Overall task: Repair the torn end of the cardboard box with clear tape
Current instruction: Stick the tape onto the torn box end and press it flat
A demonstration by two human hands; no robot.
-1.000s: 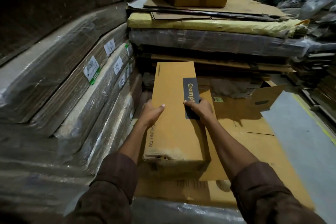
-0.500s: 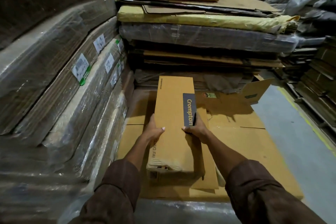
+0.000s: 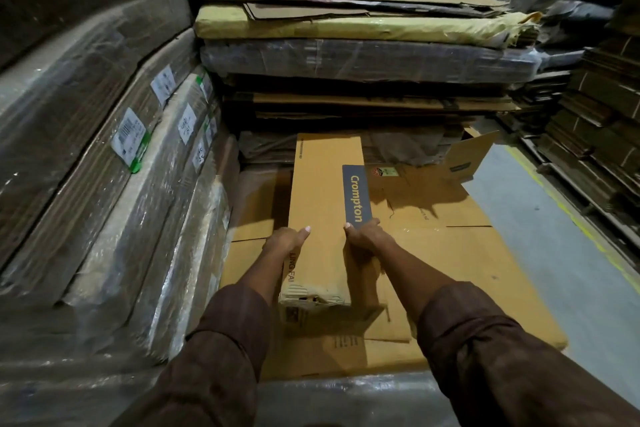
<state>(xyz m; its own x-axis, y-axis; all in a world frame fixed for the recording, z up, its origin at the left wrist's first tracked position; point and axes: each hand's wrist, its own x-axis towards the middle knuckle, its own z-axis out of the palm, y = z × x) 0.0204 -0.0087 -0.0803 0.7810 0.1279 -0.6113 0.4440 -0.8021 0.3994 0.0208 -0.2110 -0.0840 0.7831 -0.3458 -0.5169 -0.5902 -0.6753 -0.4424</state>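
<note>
On flattened cardboard (image 3: 467, 253), the box (image 3: 325, 204) is now lying lower and settled, torn end (image 3: 313, 296) nearest, left hand (image 3: 285, 241) and right hand (image 3: 362, 236) gripping its long sides, thumbs on top, fingers curled under, tape nowhere showing.

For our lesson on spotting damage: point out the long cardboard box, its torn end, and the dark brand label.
long cardboard box (image 3: 322, 198): head view, middle of its top face.
torn end (image 3: 313, 296): head view, crumpled near edge.
dark brand label (image 3: 356, 196): head view, middle of the printed strip.
</note>
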